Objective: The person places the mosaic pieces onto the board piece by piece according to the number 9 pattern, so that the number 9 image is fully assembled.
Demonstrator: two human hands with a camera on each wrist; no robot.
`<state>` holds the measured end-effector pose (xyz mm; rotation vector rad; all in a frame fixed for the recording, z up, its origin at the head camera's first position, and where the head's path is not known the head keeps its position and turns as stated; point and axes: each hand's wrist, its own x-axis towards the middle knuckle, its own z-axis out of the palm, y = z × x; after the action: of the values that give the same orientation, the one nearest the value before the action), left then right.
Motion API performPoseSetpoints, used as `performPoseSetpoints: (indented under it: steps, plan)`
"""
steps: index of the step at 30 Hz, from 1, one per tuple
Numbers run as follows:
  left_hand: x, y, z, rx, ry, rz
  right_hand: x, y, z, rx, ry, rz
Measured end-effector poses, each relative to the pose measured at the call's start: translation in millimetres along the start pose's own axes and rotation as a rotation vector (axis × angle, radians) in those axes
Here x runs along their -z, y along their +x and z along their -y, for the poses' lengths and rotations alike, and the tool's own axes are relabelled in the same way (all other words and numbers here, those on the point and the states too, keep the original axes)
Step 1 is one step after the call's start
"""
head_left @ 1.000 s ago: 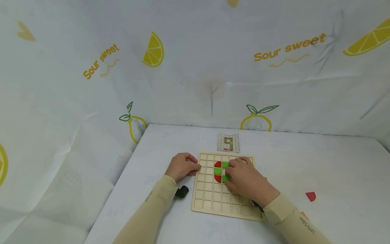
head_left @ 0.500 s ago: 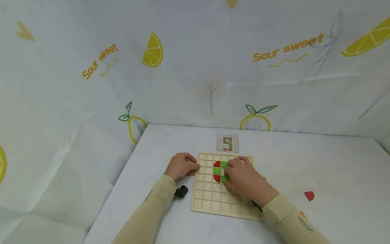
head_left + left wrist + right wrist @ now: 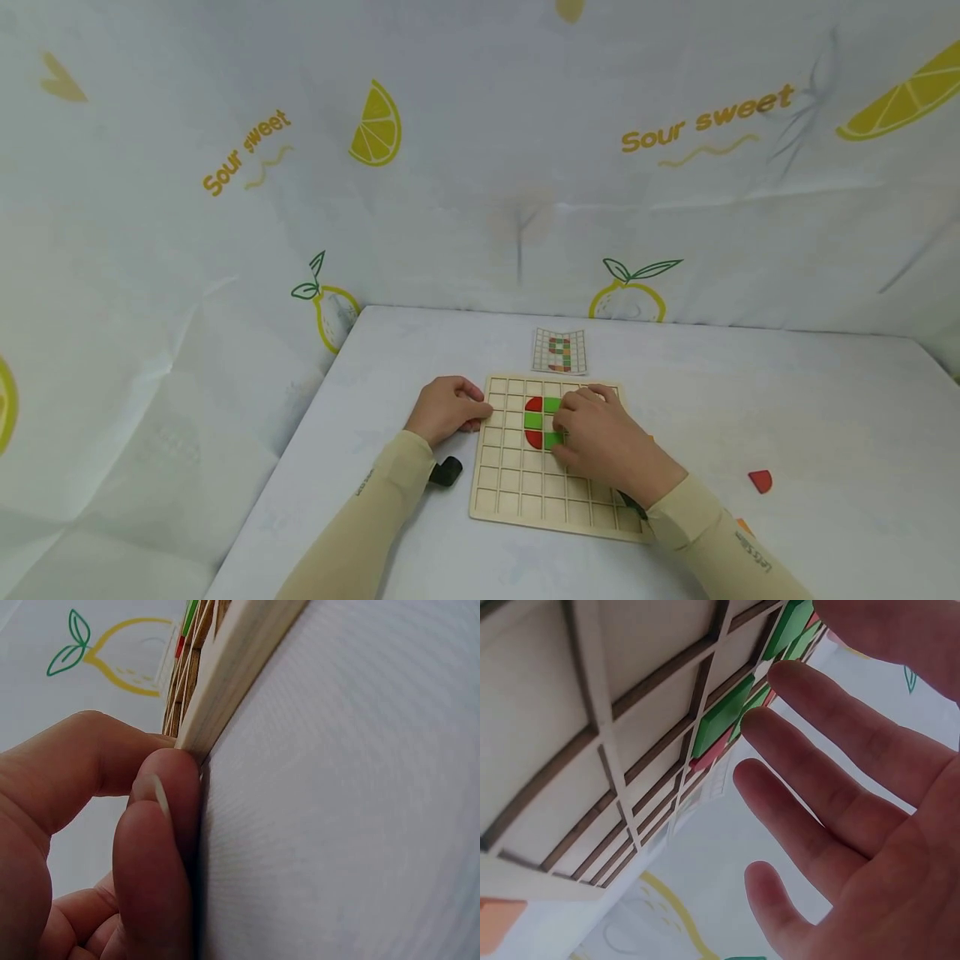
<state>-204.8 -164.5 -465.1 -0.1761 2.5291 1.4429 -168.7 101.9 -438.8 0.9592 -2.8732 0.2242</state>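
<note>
A pale wooden grid board [image 3: 517,483] lies on the white table. My left hand [image 3: 446,408] pinches its left edge, with fingertips [image 3: 176,771] against the side of the wood. Red quarter-round tiles [image 3: 533,439] and green square tiles [image 3: 533,421] sit in the upper middle cells. Over the right part of the board is my right hand [image 3: 600,433], its fingers extended and spread in the right wrist view. Its thumb and forefinger tips are right at the green tiles [image 3: 787,628]. The hand covers several cells in the head view.
Behind the board lies a pattern card [image 3: 541,360] printed with a coloured grid. To the right are a loose red quarter-round tile [image 3: 761,481] and an orange piece [image 3: 745,526], partly behind the right sleeve. A cloth with lemon prints [image 3: 480,167] hangs behind the table.
Both hands, the board and the tiles stay in place. Only the head view has shifted very slightly.
</note>
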Motion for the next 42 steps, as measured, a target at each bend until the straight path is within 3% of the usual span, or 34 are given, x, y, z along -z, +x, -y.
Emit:
performPoseSetpoints:
  steps: [11, 17, 24, 32, 42]
  plan:
    - [2.1, 5.2, 7.1, 0.047, 0.031, -0.002, 5.7, -25.8, -28.9, -0.097, 0.029, 0.053]
    - [4.0, 2.3, 9.0, 0.036, 0.045, -0.013, 14.5, -60.9, -60.5, -0.188, 0.040, 0.090]
    - [3.6, 6.4, 14.5, 0.054, 0.048, -0.013, 20.6, -102.2, -98.3, -0.351, 0.029, 0.182]
    - [1.0, 3.3, 9.8, 0.051, 0.043, -0.017, 21.2, -144.9, -128.9, -0.424, 0.051, 0.168]
    - [-4.6, 3.9, 2.1, 0.041, 0.048, -0.018, 23.2, -170.1, -140.9, -0.447, 0.046, 0.114]
